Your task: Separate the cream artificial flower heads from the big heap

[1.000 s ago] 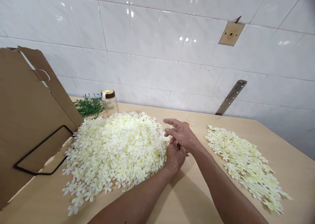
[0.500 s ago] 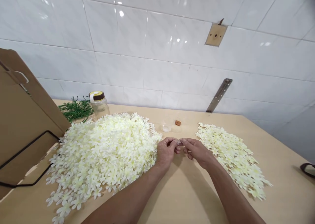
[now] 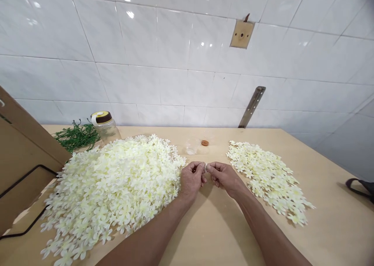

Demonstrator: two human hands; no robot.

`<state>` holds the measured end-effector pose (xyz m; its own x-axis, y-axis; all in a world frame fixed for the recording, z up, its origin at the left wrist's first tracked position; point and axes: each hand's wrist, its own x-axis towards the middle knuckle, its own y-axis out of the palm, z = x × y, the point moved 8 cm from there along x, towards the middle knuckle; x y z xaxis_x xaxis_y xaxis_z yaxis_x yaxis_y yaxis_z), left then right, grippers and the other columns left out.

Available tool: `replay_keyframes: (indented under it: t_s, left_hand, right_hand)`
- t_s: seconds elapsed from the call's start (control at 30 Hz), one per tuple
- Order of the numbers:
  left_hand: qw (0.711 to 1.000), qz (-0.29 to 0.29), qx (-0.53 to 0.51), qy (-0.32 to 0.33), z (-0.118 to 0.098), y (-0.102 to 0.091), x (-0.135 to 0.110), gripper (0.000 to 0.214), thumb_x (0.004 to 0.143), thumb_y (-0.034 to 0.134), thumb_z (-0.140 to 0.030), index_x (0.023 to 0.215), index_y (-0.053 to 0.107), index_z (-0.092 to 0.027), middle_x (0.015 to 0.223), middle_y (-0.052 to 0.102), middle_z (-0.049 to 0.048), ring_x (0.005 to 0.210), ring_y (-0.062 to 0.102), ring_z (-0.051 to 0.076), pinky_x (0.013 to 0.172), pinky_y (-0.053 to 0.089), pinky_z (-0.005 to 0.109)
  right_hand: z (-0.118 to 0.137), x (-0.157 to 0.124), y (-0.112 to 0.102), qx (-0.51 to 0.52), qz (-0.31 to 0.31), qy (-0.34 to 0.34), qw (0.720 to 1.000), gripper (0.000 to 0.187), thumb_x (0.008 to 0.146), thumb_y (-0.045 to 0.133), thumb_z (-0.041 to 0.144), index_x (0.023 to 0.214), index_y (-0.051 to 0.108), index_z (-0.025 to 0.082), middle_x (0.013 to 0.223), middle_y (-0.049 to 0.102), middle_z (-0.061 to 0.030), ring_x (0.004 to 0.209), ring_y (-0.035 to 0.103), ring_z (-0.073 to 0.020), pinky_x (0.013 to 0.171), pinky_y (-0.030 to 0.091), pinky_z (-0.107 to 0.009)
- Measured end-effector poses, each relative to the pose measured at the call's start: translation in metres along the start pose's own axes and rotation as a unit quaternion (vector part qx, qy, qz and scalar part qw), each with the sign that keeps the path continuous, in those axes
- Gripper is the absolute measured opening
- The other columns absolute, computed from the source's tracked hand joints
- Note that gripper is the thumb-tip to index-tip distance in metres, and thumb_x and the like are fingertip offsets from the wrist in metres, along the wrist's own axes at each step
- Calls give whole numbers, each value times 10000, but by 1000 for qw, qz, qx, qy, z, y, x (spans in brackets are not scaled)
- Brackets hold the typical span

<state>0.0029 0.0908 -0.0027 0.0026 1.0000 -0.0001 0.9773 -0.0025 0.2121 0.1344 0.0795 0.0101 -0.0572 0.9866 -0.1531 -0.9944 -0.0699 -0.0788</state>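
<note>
Left hand [image 3: 191, 179] and right hand [image 3: 224, 176] meet low over the desk [image 3: 222, 227], their fingers pinched narrowly on one small flower [image 3: 206, 166], just right of the large heap [image 3: 117, 184]. Risk: the piece looks thin and light, so a slack pinch could drop it into the heap, and a hard pull could tear a petal. The flower is cream-white, largely hidden by fingertips. A flatter spread [image 3: 265, 176] lies to the right.

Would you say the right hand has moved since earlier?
Yes: the right hand dropped from the edge of the large flower pile to the left hand.
</note>
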Motion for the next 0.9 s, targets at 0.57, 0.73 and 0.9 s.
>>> replay_keyframes:
  t_s: [0.57,0.73,0.9]
  left_hand:
    - [1000,0,-25,2,3,-2,-2,291,825,607,-457,811,611,-167,572,590,-21,417,525,90,391,375,187]
    - [999,36,-11,-1,1,3,-4,336,830,592,-505,757,600,-177,532,599,-9,416,535,108,409,407,205]
    - [998,55,4,8,-3,6,-6,275,790,649,-440,802,633,-165,500,578,-19,430,535,122,418,425,218]
  right_hand:
    - [-9,-5,-3,44,-1,22,999,508,746,683,663,666,558,177,526,485,44,410,374,-60,399,249,-198]
    - [-3,-7,0,27,8,8,1000,529,767,655,676,641,514,181,503,468,50,394,365,-56,396,222,-202]
    - [-2,-8,-1,-12,10,11,1000,559,735,659,706,622,513,178,500,464,48,399,369,-63,392,210,-207]
